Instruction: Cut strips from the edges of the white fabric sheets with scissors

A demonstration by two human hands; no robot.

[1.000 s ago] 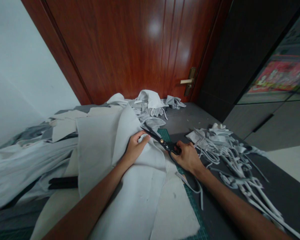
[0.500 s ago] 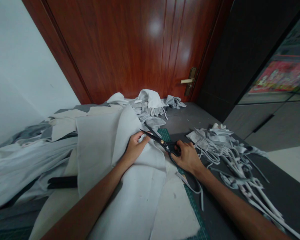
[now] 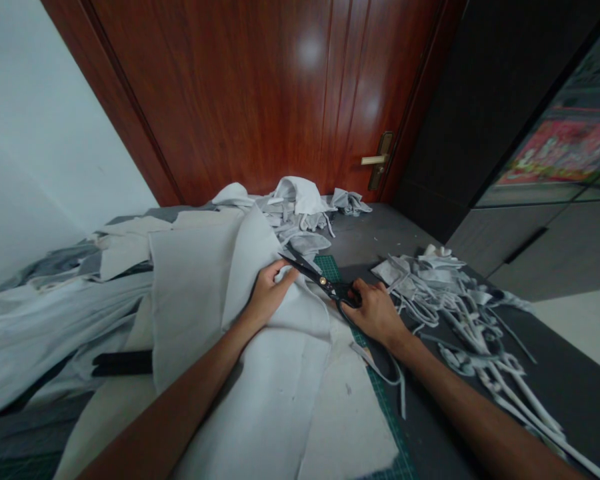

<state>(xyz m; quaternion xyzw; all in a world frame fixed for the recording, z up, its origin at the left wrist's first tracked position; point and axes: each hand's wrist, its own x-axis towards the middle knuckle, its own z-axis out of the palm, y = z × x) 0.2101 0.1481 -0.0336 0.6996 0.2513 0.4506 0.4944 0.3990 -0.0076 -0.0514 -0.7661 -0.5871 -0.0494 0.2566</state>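
Right fingers (image 3: 359,287) grip black scissors (image 3: 323,281) by half-covered handles (image 3: 342,289); left fingers (image 3: 274,269) pinch white cloth (image 3: 285,380), cropped below.

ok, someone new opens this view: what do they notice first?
Probably the big red-brown door, filling the top middle. Then the black scissors near the centre, blades parted, in the right hand, with their tips close to the left hand on the white cloth. After that, the tangle of pale fabric strips on the dark surface at right.
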